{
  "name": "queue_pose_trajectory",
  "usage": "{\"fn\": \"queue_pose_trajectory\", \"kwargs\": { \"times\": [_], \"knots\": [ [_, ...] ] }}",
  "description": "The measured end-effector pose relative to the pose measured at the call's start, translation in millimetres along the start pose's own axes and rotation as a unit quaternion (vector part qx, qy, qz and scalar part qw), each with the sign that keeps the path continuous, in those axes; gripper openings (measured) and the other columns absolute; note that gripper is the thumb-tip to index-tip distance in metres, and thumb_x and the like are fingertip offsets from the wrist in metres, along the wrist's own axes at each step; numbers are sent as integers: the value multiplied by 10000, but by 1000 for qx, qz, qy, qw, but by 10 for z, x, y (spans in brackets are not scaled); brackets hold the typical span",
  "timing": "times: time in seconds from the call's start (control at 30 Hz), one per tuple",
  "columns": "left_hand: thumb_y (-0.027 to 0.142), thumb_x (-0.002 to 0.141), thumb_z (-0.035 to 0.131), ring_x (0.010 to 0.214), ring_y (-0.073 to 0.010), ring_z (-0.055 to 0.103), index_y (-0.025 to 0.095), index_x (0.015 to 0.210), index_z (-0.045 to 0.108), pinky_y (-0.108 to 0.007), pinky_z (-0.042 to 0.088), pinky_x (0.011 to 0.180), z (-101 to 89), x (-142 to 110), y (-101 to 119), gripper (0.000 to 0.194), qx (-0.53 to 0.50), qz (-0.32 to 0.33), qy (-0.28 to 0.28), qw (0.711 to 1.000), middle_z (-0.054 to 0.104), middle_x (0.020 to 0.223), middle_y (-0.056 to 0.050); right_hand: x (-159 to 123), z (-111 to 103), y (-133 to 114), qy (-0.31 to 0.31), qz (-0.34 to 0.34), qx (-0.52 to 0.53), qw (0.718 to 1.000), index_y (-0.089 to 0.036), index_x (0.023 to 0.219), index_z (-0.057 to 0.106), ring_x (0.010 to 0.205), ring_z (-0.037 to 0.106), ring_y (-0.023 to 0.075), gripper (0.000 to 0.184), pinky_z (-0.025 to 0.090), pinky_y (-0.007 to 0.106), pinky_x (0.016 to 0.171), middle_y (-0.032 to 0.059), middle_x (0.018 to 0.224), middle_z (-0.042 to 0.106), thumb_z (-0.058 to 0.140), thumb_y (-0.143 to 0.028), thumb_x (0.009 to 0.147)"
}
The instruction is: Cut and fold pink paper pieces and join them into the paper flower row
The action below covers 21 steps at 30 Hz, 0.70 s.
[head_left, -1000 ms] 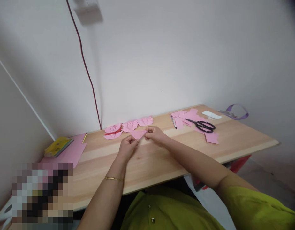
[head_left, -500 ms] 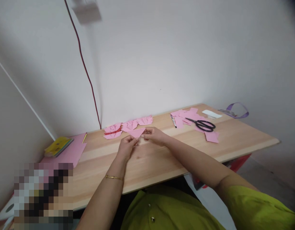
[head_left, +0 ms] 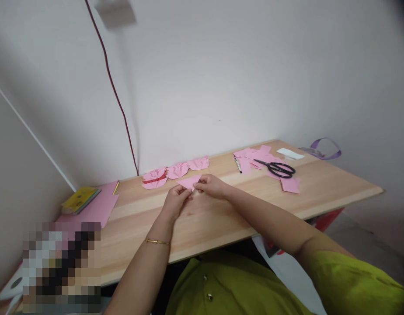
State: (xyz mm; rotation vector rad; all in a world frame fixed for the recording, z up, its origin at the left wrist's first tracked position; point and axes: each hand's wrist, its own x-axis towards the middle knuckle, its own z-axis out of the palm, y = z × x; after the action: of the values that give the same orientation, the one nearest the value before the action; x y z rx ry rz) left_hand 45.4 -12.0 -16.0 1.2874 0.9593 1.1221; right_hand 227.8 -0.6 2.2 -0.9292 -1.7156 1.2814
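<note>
Head view: pinching pink paper triangle (head_left: 189,181) in left hand (head_left: 174,199) and right hand (head_left: 213,186), equally near both; extending beyond them, with long far edge running left to right.

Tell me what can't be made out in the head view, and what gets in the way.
All in the head view:
Held paper: the parts hidden under the left hand and right hand.
Scraps: how many, since they overlap and the scissors cover some.
Pink sheet: its near end, masked by the pixelated patch at lower left.
Pen: any lettering, too small.
Grey shape on the wall: box or shadow, blurred and cut off by the top edge.
</note>
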Motion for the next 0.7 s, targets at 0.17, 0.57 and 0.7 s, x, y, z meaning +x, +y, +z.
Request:
{"fn": "queue_pose_trajectory", "kwargs": {
  "times": [0.17,0.57,0.7],
  "knots": [
    [313,645,753,565,-94,515,129,698,619,-227,418,592,22,1,1,233,0,-3,24,1000,588,600,5,-13,58,3,-28,-16,-17,999,-104,921,641,636,493,99,281,380,221,609,3,726,584,619,-330,757],
    [211,583,676,511,-97,512,135,557,584,-223,384,550,69,19,-12,123,-14,-11,89,996,574,513,3,10,73,40,-80,-27,-58,995,-123,918,618,592,433,86,225,335,202,560,-6,743,582,503,-290,822],
    [210,583,653,494,-86,485,146,528,567,-213,358,531,15,36,52,121,-13,2,144,989,558,497,13,6,79,15,-77,-33,-66,994,-120,926,623,608,431,91,238,333,207,580,-3,759,592,486,-296,840]
  ]
}}
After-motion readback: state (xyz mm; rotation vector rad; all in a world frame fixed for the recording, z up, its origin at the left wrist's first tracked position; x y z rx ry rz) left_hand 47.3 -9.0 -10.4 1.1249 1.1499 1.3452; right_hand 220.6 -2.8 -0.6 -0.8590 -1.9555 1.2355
